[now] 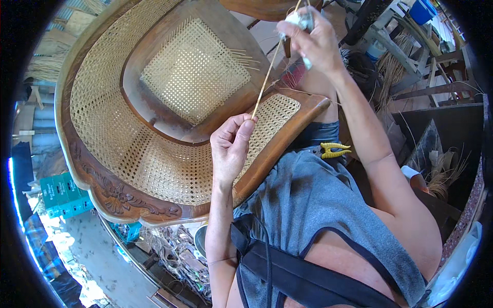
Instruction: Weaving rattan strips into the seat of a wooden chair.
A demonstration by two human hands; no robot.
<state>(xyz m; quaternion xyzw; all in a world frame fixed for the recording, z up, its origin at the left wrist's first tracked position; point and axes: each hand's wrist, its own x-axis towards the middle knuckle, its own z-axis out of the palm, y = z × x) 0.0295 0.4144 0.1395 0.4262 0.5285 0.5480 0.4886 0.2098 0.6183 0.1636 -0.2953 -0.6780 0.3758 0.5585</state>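
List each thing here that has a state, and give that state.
left hand: pinching the strand's lower end
right hand: raised, gripping the strand's upper end
cane strand: pulled taut between both hands
chair: tipped, cane panels partly woven, loose ends sticking out
yellow-handled pliers: lying on the lap, unused

Brown carved chair frame (128, 197), pale honeycomb cane weave (195, 72), yellow-handled pliers (334, 150), grey shirt (313, 205)

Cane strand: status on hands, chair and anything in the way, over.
Left hand pinches cane strand at woven chair panel. Right hand holds strand's far end taut, raised. Yellow pliers rest on lap, clear of the strand.
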